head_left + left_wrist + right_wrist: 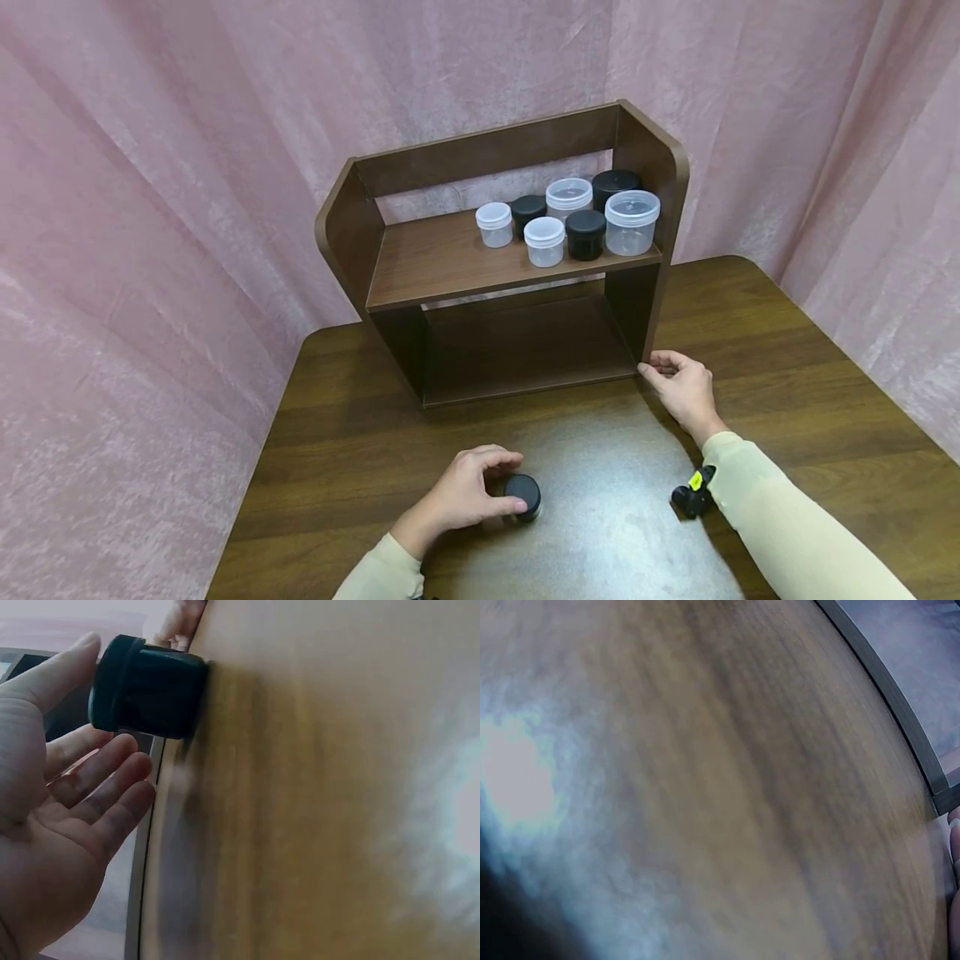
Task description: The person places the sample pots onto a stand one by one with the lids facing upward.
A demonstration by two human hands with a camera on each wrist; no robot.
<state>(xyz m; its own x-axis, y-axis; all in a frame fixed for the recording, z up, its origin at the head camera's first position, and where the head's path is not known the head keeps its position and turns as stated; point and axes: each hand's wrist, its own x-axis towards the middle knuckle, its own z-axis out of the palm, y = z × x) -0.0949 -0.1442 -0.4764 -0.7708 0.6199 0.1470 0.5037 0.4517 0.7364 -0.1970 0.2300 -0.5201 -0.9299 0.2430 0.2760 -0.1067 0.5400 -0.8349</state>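
Note:
A small black jar point(522, 497) with a black screw lid stands on the table near its front. Around it is my left hand point(468, 492), the thumb at the lid's near edge and the index finger reaching past the far side with a gap. In the left wrist view the other fingers lie loosely spread below the jar point(165, 690). My right hand point(682, 392) pinches the lower front right corner of a brown two-tier shelf point(450, 258), thumb at the front edge. Only a few of its fingers point(955, 847) show at the right wrist view's edge.
On the upper tier, toward the right, stand several jars: clear ones with translucent lids, such as a large clear jar point(632, 223), and black ones, such as a black jar point(585, 235). Pink curtains point(480, 58) hang behind the wooden table point(337, 467).

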